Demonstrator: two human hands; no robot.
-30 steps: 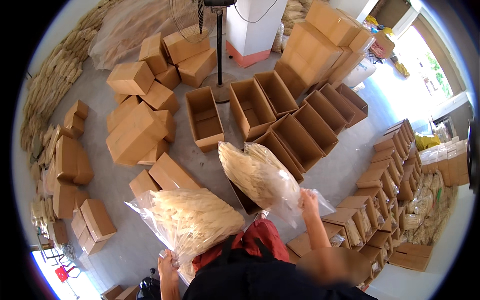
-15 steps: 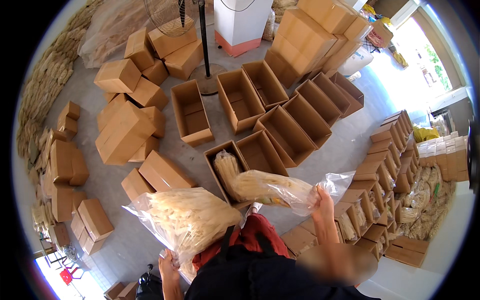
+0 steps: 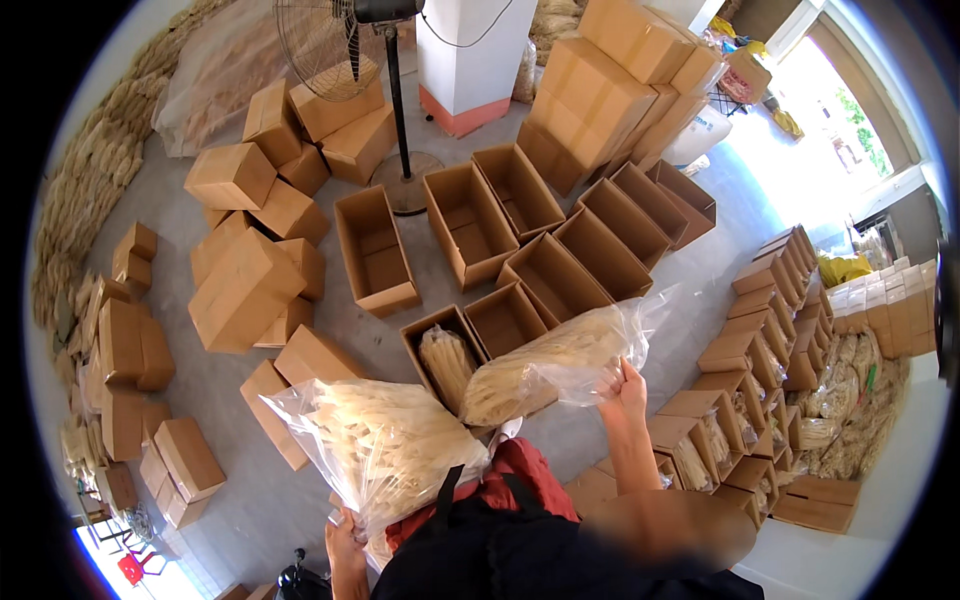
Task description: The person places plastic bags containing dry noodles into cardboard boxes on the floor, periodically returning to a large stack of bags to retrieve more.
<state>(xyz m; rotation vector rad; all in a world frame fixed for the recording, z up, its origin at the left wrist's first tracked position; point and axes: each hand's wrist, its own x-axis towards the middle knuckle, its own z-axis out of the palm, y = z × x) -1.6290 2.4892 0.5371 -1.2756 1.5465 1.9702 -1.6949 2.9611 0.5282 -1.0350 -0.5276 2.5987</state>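
My left hand (image 3: 345, 540) is closed on the gathered edge of a large clear plastic bag (image 3: 375, 440) packed with pale yellow dried strips. A second, longer clear bag (image 3: 550, 365) of similar strips slants across the front; my right hand (image 3: 625, 390) grips its loose plastic at the right end. The inner ends of both bags come close together in front of my red trousers. Beyond them stands an open cardboard box (image 3: 425, 325) with one filled bag (image 3: 448, 362) inside. Beside it is another open box (image 3: 507, 315), partly hidden by the right bag.
Several open boxes (image 3: 470, 225) stand ahead, near a black-poled fan (image 3: 400, 120) and a white pillar (image 3: 470, 60). Closed cartons (image 3: 245, 290) are piled at left. Rows of filled boxes (image 3: 730, 400) line the right side, and tall stacked cartons (image 3: 590, 95) rise behind.
The right bag has turned, its right end swinging farther away and up, and its printed patch no longer shows. My right hand moved slightly left. The left bag shifted slightly.
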